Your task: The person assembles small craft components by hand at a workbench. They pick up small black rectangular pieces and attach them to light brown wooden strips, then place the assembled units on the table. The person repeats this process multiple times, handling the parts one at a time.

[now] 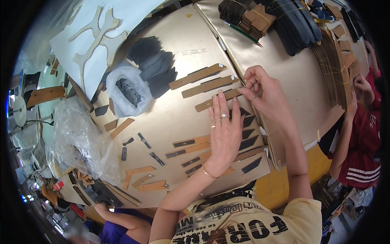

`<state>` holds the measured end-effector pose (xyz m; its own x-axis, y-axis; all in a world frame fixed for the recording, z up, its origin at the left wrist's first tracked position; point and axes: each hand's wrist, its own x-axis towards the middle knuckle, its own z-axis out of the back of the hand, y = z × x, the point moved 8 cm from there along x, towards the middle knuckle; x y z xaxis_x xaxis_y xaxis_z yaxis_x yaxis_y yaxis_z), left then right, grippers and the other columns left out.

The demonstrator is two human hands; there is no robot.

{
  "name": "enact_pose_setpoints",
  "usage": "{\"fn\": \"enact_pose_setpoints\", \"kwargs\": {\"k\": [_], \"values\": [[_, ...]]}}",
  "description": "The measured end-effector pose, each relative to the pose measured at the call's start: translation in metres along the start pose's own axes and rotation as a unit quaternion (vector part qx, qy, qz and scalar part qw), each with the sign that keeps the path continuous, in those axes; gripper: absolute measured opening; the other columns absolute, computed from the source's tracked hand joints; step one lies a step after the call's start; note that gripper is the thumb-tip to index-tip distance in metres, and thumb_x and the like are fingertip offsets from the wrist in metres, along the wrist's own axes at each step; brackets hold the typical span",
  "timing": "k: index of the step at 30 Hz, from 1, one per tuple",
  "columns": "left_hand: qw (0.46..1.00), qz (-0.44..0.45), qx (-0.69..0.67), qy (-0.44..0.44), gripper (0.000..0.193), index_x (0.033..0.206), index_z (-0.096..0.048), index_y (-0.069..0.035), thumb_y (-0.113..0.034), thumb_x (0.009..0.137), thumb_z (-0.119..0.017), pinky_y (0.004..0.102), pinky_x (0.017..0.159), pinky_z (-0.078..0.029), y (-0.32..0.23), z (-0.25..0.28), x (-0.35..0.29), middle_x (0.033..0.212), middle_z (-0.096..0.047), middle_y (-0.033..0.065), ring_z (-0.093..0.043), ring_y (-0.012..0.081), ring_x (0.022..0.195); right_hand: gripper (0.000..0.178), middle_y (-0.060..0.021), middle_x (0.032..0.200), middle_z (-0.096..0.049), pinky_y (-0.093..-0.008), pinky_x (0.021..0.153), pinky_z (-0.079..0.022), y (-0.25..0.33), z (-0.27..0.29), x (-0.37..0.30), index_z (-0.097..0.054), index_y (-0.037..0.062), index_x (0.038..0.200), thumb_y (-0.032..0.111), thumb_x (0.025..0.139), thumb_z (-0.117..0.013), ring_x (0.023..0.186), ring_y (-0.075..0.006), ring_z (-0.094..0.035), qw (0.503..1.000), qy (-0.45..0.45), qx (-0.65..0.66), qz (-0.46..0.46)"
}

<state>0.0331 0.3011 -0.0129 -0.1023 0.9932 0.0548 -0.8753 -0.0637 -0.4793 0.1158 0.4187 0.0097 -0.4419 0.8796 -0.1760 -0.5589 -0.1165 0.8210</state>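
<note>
My left hand [226, 128] lies flat with its fingers stretched out, pressing on a brown leather-like strip [204, 106] on the table. At the strip's right end my right hand [262, 91] is closed in a pinch, thumb and fingertip touching that end. Whatever sits between those fingertips is too small to make out. Just beyond lie two similar brown strips, a nearer one [209, 86] and a farther one [195, 77], each with a small white label at its right end. Below my left hand, several brown strips with dark inlays [191, 142] and dark slanted pieces [248, 142] are partly hidden.
A white plastic bag [115, 91] of dark pieces stands to the left, beside stacked black pieces [154, 61]. Clear plastic sheeting [77, 142] lies farther left. Across a table seam are bundled black straps [294, 28], brown stacks [331, 69] and a pencil [243, 33]. A co-worker in red [361, 150] works at right.
</note>
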Motion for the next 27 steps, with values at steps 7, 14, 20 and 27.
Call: {"fn": "enact_pose_setpoints", "kwargs": {"k": [7,14,20,27], "values": [[1.0,0.006,-0.001,0.013,0.049,0.142,-0.05,-0.001,-0.017,0.098,-0.062,0.0556,0.117,-0.029,0.0,0.0,0.0,0.156,-0.029,0.0312,-0.03,0.046,0.145,0.03,-0.0056,0.073,-0.059,-0.0324,0.061,-0.044,0.002,0.001,-0.002,-0.053,0.0045,0.107,0.004,0.086,-0.073,0.063,-0.0185,-0.054,0.999,-0.019,-0.023,0.035],[1.0,0.01,0.008,0.02,0.048,0.142,-0.051,-0.001,-0.018,0.098,-0.061,0.0557,0.116,-0.03,-0.001,0.0,0.001,0.156,-0.029,0.0312,-0.03,0.0464,0.145,0.031,-0.0033,0.075,-0.055,-0.0283,0.063,-0.043,0.003,0.0,-0.003,-0.053,0.0037,0.105,0.0,0.084,-0.075,0.067,-0.0136,-0.047,0.998,-0.038,-0.033,0.04],[1.0,0.01,0.005,0.019,0.049,0.142,-0.05,-0.001,-0.017,0.098,-0.061,0.0557,0.117,-0.03,-0.001,0.001,0.002,0.156,-0.03,0.0312,-0.031,0.0464,0.145,0.029,-0.0044,0.076,-0.054,-0.0294,0.064,-0.044,0.006,0.0,-0.003,-0.053,0.0037,0.103,0.001,0.084,-0.075,0.068,-0.0158,-0.048,0.996,-0.045,-0.048,0.053],[0.998,0.011,0.05,0.021,0.054,0.144,-0.047,0.002,-0.019,0.096,-0.06,0.0491,0.118,-0.031,0.0,0.003,0.006,0.152,-0.039,0.0263,-0.036,0.0395,0.144,0.018,-0.0059,0.093,-0.062,-0.0395,0.074,-0.048,0.02,-0.006,-0.016,-0.067,0.0098,0.101,0.003,0.084,-0.068,0.085,-0.0273,-0.06,0.97,-0.074,-0.149,0.179]]}}
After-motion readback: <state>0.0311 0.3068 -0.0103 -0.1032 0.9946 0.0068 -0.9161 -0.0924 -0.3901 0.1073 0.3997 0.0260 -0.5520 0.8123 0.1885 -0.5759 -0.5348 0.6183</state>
